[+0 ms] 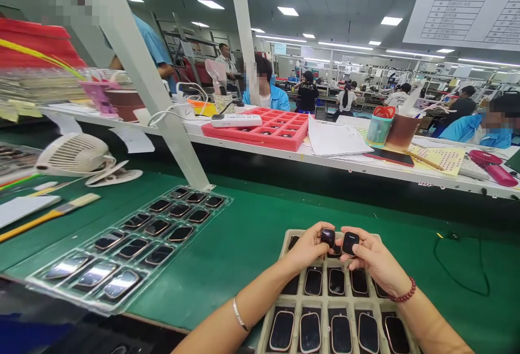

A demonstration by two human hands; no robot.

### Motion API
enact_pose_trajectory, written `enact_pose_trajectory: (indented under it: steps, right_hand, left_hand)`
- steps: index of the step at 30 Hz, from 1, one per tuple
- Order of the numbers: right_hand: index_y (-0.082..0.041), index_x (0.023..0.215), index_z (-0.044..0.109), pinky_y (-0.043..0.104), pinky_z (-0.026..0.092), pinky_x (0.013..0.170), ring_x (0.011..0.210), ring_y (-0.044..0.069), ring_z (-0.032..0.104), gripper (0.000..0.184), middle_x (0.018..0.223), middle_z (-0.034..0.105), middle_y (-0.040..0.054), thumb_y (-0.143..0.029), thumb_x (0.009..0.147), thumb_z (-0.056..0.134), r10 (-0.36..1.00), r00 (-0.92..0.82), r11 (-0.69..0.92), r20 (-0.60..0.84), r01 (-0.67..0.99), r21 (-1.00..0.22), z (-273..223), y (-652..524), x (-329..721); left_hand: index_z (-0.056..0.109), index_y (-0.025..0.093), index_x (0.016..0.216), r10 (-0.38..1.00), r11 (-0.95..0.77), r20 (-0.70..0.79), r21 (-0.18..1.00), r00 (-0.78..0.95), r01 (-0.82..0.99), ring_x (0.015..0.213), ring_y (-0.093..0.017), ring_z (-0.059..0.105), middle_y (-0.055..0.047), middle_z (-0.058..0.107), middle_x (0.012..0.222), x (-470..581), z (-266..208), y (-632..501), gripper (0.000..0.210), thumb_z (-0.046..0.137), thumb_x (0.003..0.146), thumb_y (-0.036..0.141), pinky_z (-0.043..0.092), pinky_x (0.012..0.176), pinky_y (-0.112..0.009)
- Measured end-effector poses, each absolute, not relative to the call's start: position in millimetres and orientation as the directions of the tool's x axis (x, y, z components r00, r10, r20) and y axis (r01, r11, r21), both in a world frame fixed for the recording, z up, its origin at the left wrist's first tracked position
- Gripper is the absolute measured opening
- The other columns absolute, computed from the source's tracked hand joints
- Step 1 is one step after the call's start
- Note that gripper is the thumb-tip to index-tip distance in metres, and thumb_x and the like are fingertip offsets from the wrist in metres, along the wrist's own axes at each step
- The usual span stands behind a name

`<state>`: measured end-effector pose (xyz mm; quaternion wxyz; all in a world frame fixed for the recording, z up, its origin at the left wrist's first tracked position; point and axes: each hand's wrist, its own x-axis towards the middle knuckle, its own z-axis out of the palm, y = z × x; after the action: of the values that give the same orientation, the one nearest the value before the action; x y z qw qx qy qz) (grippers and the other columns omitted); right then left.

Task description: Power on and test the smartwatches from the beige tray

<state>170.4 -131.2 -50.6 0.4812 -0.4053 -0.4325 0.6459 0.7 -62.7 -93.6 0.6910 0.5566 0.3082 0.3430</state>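
Observation:
My left hand (312, 246) is closed on a smartwatch case (327, 237) with a dark, shiny face. Beside it, my right hand (371, 253) grips another smartwatch case (350, 243), its black screen turned toward me and edged in gold. The two cases are close together but apart. Both hands are above the far end of a beige compartment tray (296, 302), where watch cases lie face up in rows, one to a cell. My hands and forearms hide some of the far cells.
A clear plastic blister tray (162, 259) of watch faces lies to the left on the green mat (244, 218). Further left are a brush (60, 214) and a white fan (75, 154). A shelf (325, 161) crosses behind, bearing a red divided tray (280, 140). A thin cable (483, 267) lies at right.

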Motion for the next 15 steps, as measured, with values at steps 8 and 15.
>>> enact_pose_trajectory:
  steps: [8, 15]
  right_hand:
    - [-0.017, 0.102, 0.059, 0.021, 0.051, 0.052, 0.063, 0.013, 0.065, 0.034, 0.093, 0.067, 0.0082, -0.037, 0.076, 0.065, 0.968, -0.224, -0.165, -0.113, -0.231, -0.959, -89, -116, 181]
    - [-0.025, 0.118, 0.049, 0.02, 0.051, 0.051, 0.065, 0.011, 0.062, 0.059, 0.104, 0.061, 0.0069, -0.027, 0.066, 0.076, 0.929, -0.364, -0.208, -0.069, -0.36, -0.909, -48, -149, 183]
  left_hand:
    - [0.054, 0.014, 0.094, 0.837, 0.072, -0.013, 0.994, 0.546, -0.086, 0.055, -0.01, 0.057, -0.002, 0.059, 0.076, 1, -96, -65, 0.02, 0.053, 0.075, 0.023, 0.036, 0.044, -0.018]
    - [0.048, 0.018, 0.111, 0.692, 0.323, -0.029, 0.906, 0.721, -0.274, 0.062, -0.01, 0.061, -0.003, 0.061, 0.083, -15, -50, -76, 0.055, 0.07, 0.061, 0.013, 0.039, 0.045, -0.014]
